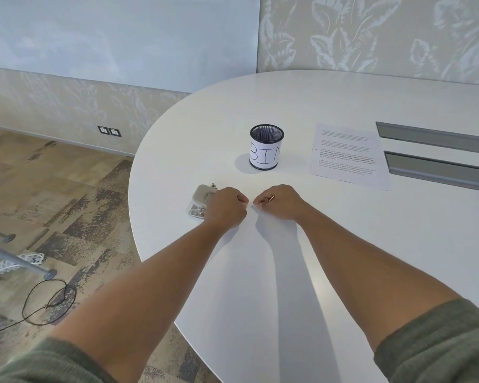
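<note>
My left hand [227,207] and my right hand [278,201] lie close together on the white table [343,106], fingers curled and fingertips almost meeting. Between them they pinch the far edge of a plain white sheet [249,244], which runs back under my forearms and barely stands out from the tabletop. A metal hole punch [199,199] sits just left of my left hand, partly hidden by it. Beyond the hands stands a black mesh cup [266,147] with a paper label reading "BIN".
A printed page [346,154] lies to the right of the cup. Two grey cable-slot flaps [432,136] are set into the table at the right. The table's curved edge runs to my left, with patterned floor, a black cable [47,302] and metal legs below.
</note>
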Tool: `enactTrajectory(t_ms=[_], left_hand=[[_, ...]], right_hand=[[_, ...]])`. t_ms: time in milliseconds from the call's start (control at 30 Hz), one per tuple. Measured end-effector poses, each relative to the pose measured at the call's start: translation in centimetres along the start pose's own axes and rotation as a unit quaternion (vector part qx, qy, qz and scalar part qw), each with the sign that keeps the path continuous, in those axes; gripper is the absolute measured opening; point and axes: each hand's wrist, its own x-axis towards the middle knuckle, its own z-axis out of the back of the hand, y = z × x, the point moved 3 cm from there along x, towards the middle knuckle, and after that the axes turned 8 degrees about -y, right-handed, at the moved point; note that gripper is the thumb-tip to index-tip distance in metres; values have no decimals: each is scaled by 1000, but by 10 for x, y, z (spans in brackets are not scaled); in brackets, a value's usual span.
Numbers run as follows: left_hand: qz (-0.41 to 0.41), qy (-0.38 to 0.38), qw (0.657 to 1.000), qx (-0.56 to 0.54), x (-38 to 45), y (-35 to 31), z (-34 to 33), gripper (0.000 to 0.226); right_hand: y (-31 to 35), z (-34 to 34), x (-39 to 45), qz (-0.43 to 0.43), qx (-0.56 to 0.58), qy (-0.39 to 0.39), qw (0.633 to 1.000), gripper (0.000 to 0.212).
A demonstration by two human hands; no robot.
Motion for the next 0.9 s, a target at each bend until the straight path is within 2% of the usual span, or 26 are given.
enactTrajectory(t_ms=[200,300,400,900], left_hand=[[1,7,1000,-23,-2,0,-2,37],[12,5,999,-40,-3,1,-5,30],[10,1,998,-56,-3,2,-7,11],[-23,-66,998,-2,-18,-5,-13,15]], right_hand=[[-2,6,-1,-59,81,-8,995,13],[-4,8,-4,-88,125,-13,988,11],[-3,8,-5,-87,121,-13,989,15],[-9,6,-6,-102,124,-40,986,12]])
